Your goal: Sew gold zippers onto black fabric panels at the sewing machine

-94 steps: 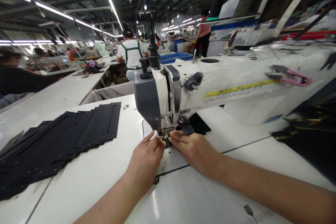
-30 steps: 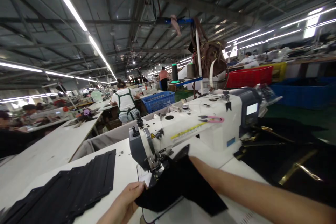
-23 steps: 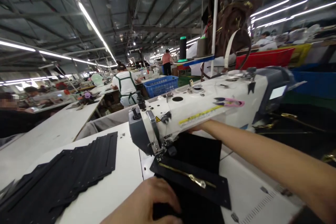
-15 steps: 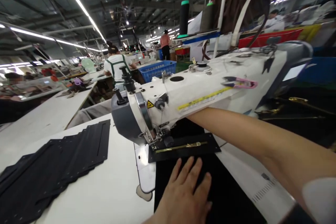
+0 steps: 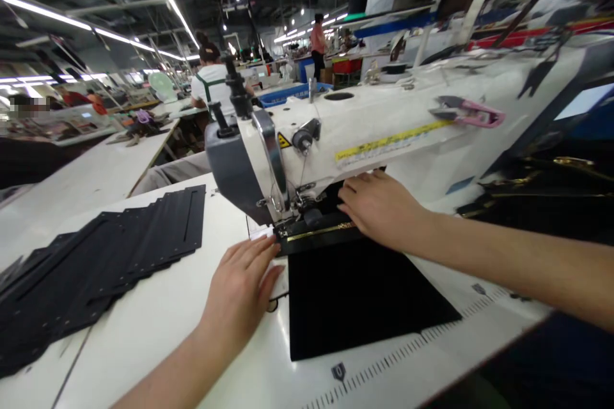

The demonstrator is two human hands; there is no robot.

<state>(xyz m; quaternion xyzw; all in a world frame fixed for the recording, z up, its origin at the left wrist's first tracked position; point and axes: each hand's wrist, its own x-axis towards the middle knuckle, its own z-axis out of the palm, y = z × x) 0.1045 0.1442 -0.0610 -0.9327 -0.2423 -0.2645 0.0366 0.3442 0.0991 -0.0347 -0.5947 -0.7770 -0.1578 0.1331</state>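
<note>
My left hand (image 5: 244, 278) lies flat with its fingers stretched out, the fingertips at the left end of a black panel (image 5: 316, 244) beside the presser foot. A gold metal zipper (image 5: 319, 232) runs along this panel. My right hand (image 5: 378, 208) is bent over the zipper's right end below the machine arm, its fingers curled together on the black material; the zipper pull is hidden. A larger black fabric piece (image 5: 364, 297) spreads from under the panel towards me. The white sewing machine (image 5: 398, 118) stands over the work, its needle area near the zipper's left end.
A fanned stack of black panels (image 5: 139, 243) lies on the white tabletop (image 5: 192, 326) to the left. Pink-handled thread snips (image 5: 472, 112) rest on the machine arm. More black pieces with gold zippers (image 5: 551, 188) are at the right. People sit and stand at other tables behind.
My left hand has moved from the black fabric in front up and left to the panel's end. My right hand has come from behind the machine arm onto the zipper's right end.
</note>
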